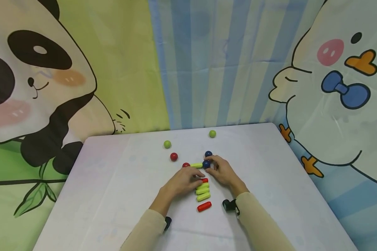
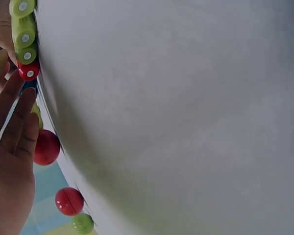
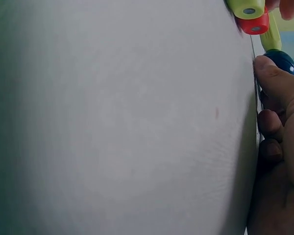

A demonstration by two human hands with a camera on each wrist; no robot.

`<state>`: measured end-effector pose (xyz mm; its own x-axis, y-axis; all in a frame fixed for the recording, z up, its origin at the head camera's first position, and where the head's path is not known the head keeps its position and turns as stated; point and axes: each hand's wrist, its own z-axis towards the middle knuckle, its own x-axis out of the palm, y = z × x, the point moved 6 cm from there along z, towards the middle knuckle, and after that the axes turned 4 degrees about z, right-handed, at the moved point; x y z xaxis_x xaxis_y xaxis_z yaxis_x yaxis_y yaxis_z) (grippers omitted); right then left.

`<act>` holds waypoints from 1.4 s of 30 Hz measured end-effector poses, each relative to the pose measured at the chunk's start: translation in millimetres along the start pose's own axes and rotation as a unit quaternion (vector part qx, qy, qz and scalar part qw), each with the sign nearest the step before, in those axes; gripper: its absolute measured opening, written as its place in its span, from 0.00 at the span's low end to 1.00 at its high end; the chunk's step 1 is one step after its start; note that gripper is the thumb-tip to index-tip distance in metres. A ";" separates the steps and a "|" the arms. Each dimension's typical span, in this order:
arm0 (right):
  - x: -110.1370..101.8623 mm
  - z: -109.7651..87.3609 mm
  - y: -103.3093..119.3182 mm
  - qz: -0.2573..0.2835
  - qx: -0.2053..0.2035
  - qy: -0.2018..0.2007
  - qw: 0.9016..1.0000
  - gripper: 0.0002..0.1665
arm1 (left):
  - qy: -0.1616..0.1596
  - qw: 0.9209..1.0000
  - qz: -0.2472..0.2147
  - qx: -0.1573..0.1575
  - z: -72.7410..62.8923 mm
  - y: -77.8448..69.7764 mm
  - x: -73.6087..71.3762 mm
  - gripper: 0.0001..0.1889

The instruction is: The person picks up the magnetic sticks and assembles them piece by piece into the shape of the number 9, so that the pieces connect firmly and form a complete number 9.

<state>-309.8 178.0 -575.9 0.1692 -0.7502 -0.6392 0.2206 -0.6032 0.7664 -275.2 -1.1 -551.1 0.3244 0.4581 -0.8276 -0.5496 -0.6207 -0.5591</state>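
In the head view, my right hand (image 1: 221,170) pinches a blue ball (image 1: 206,164) between thumb and fingers, at the right end of a yellow-green magnetic rod (image 1: 196,165). The right wrist view shows the thumb (image 3: 272,73) against this ball. A red ball (image 1: 186,165) sits at the rod's left end, partly covered by my left hand (image 1: 183,181). That hand's fingers are fairly straight, hovering beside a red rod (image 1: 205,180) at the top of a row of yellow-green rods (image 1: 202,191). Silvery discs show in the rod ends in the left wrist view.
Another red rod (image 1: 204,206) lies nearer me, below the row. Beyond the hands are a second blue ball (image 1: 208,153), a red ball (image 1: 174,157) and two green balls (image 1: 167,144). The white table (image 1: 113,195) ends at a printed cloth backdrop (image 1: 201,62).
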 end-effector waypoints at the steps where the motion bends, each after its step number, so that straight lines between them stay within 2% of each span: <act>1: -0.2 -0.4 0.1 0.000 0.000 -0.001 1.000 0.27 | 0.000 1.000 0.002 0.006 1.2 -0.9 1.2 0.12; 6: -0.7 -0.7 0.4 -0.004 0.000 -0.005 1.000 0.27 | 0.003 1.000 0.007 0.022 6.8 -4.8 4.0 0.11; 19: 0.5 0.2 0.1 -0.005 0.004 -0.004 1.000 0.27 | 0.024 1.000 0.008 -0.005 13.1 -3.9 8.1 0.09; 24: 1.9 1.0 1.0 -0.008 -0.006 -0.001 1.000 0.27 | 0.032 0.999 0.015 -0.028 11.6 -1.6 6.1 0.11; 31: 0.1 -0.2 3.1 -0.008 -0.026 -0.009 1.000 0.26 | 0.038 0.999 0.029 -0.023 11.7 -1.4 5.5 0.12; 36: 2.2 2.3 4.1 -0.011 -0.019 -0.005 1.000 0.26 | 0.046 0.997 0.040 -0.045 6.5 -0.5 -0.6 0.13; 42: 2.7 1.8 1.7 -0.015 -0.005 -0.002 1.000 0.26 | 0.038 0.997 0.032 -0.051 1.1 3.1 -0.5 0.13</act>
<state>-310.7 174.5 -576.2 0.1578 -0.7337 -0.6609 0.2344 -0.6224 0.7468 -277.9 -2.6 -552.4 0.3510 0.3677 -0.8611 -0.4916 -0.7104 -0.5037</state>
